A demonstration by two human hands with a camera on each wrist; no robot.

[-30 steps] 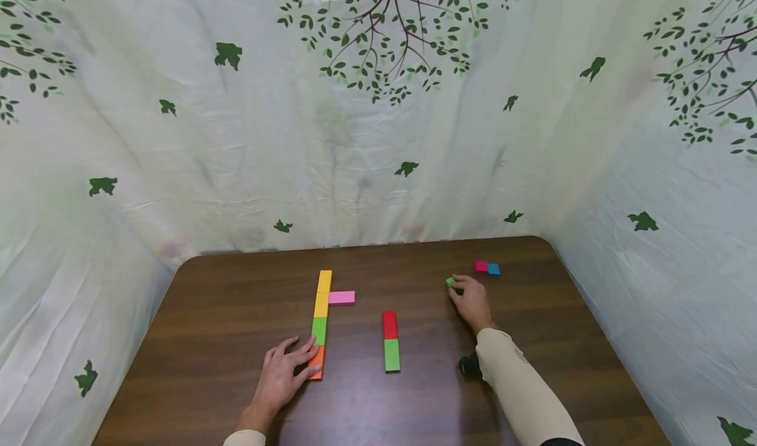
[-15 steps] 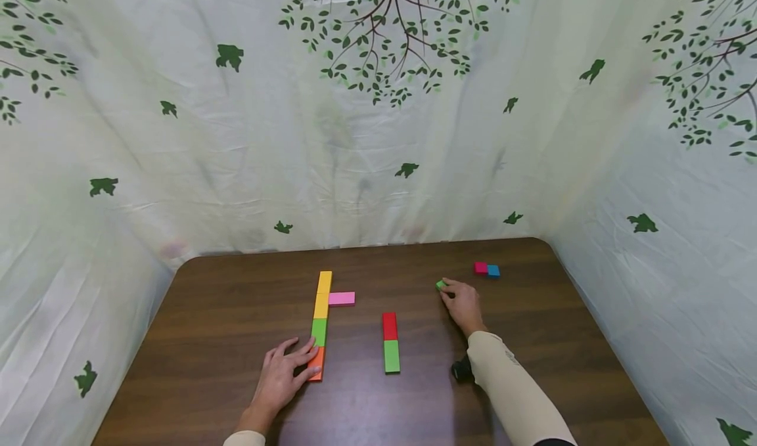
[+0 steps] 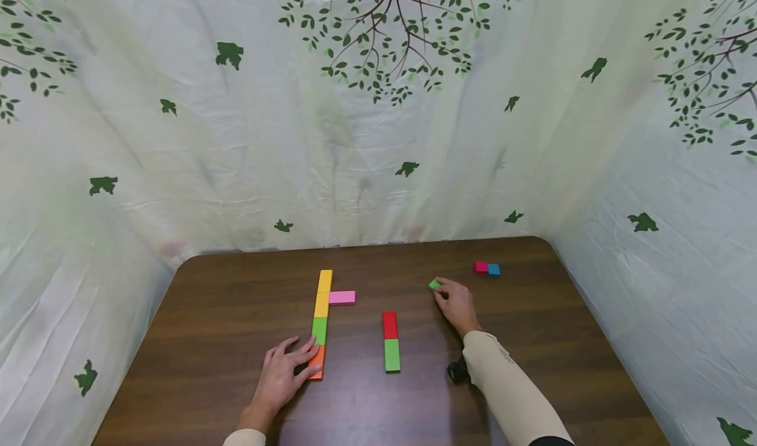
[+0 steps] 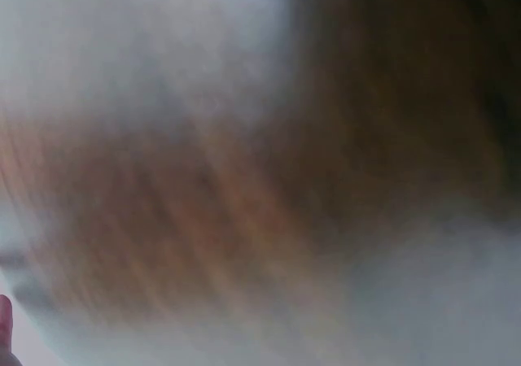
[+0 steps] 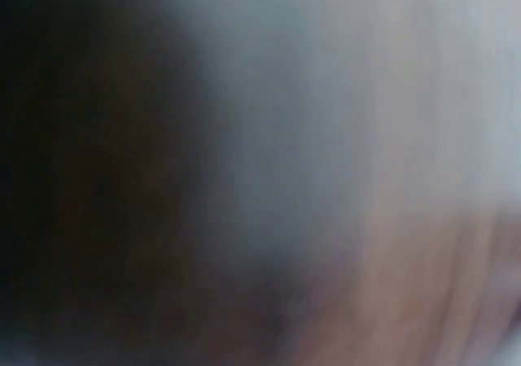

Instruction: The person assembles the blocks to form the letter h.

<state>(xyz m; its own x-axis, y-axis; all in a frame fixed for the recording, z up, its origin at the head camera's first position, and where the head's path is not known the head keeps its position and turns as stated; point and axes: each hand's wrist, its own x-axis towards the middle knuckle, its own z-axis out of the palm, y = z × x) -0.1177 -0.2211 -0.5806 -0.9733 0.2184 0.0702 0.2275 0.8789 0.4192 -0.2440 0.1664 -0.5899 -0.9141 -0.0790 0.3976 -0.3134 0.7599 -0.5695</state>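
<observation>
Across the top and both sides of the frame, a pale leaf-printed hanging cloth point(image 3: 248, 137). Below, a dark brown wood-grain table point(image 3: 236, 314). At lower right, a long cream sleeve point(image 3: 511, 383). Left of centre, a column of flat rectangular blocks end to end: one orange block point(image 3: 319, 359) nearest the bottom, then one green block point(image 3: 319, 330), then two yellow blocks point(image 3: 322, 303). At lower left of it, the left hand point(image 3: 282, 370), fingers loosely spread, tips on the orange block, gripping nothing. Right of centre, the right hand point(image 3: 458, 303), thumb and fingers pinched together. Between, a flat red block point(image 3: 390, 325) touching a second green block point(image 3: 392, 356); touching the column's right side, a flat pink block point(image 3: 342, 298). At upper right of the table, a crimson block point(image 3: 481, 267) against a blue block point(image 3: 493, 270). Last, a small bright green block point(image 3: 434, 284), held by one end in the right fingertips.

Likeliest trouble: a twist or drop of that block from so shallow a pinch; also a skewed column from uneven left-hand pressure.

Hidden: the held block's far end, part of the orange block. Both wrist views too blurred to read.
</observation>
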